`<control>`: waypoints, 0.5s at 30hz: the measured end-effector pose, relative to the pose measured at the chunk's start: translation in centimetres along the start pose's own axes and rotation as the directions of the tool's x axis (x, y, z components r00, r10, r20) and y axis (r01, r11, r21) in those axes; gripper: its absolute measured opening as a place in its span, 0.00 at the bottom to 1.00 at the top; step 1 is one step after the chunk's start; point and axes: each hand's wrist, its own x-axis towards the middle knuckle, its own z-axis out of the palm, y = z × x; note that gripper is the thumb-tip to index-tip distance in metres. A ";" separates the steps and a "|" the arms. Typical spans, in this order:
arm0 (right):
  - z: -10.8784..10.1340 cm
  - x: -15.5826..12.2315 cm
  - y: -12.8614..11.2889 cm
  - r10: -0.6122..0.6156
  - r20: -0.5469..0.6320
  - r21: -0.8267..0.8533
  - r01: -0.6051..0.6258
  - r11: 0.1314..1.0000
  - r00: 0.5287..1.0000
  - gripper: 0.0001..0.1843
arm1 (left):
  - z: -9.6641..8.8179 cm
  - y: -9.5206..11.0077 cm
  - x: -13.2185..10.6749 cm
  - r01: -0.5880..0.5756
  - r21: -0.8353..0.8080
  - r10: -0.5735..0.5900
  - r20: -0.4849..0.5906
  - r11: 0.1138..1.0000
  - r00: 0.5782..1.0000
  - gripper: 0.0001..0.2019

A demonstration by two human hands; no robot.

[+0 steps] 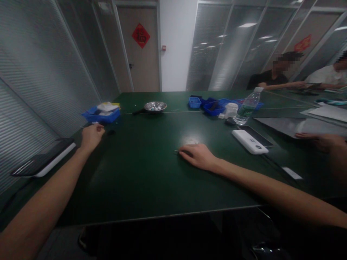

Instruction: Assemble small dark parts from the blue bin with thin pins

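Note:
My left hand is at the left side of the green table, just in front of a blue tray. Its fingers are curled together; whatever they pinch is too small and blurred to name. Near the middle of the table rests my right hand, closed, with the thin pale tip of a slender metal piece poking out past the fingers. The rest of that piece is hidden under the hand. White and yellow items lie in the blue tray.
A shiny metal bowl with small pieces stands at the back. Blue bins, a water bottle, a white power bank and a phone are at right. A black-and-white device lies left. Other people sit at right.

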 end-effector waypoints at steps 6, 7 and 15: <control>0.0 0.0 0.0 0.001 -0.001 0.011 -0.001 1.000 1.000 0.19 | 0.3 -0.3 0.3 0.004 -0.020 -0.003 0.049 1.000 0.999 0.18; 0.0 0.0 0.0 0.001 -0.005 0.014 -0.001 1.000 1.000 0.19 | 0.3 -0.4 0.3 0.004 -0.026 -0.002 0.052 1.000 0.999 0.18; -0.2 0.0 -0.2 -0.002 -0.010 0.008 0.002 1.000 1.000 0.18 | -0.2 0.3 -0.1 0.053 -0.080 -0.053 0.005 0.995 0.999 0.18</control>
